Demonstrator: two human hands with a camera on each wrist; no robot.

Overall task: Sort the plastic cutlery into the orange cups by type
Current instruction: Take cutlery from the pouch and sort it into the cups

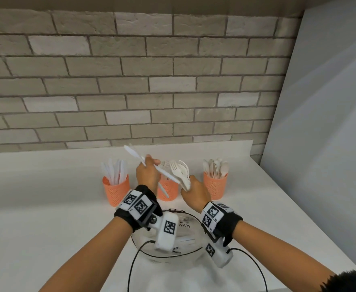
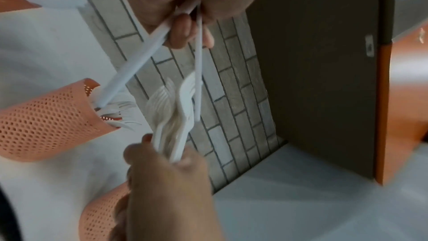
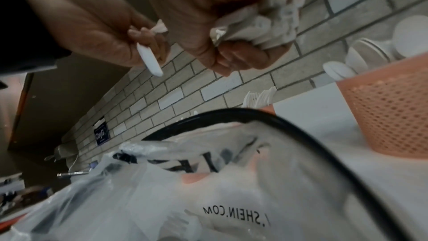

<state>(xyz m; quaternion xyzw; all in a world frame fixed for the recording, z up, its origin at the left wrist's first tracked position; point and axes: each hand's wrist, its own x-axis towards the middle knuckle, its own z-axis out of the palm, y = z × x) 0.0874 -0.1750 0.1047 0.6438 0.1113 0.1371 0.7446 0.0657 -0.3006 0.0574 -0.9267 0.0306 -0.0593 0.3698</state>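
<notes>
Three orange mesh cups stand in a row: the left cup holds knives, the middle cup forks, the right cup spoons. My left hand is raised in front of the middle cup and grips two white plastic knives; one blade points up and left. Just to its right, my right hand clutches a bundle of forks and spoons by the handles. In the left wrist view the knives cross above the bundle. In the right wrist view the fist wraps the handles.
A clear bowl with a black rim sits near me under both wrists, with a printed plastic bag and some cutlery inside. Black cables loop around it. A brick wall runs behind the cups, and a grey panel closes off the right side.
</notes>
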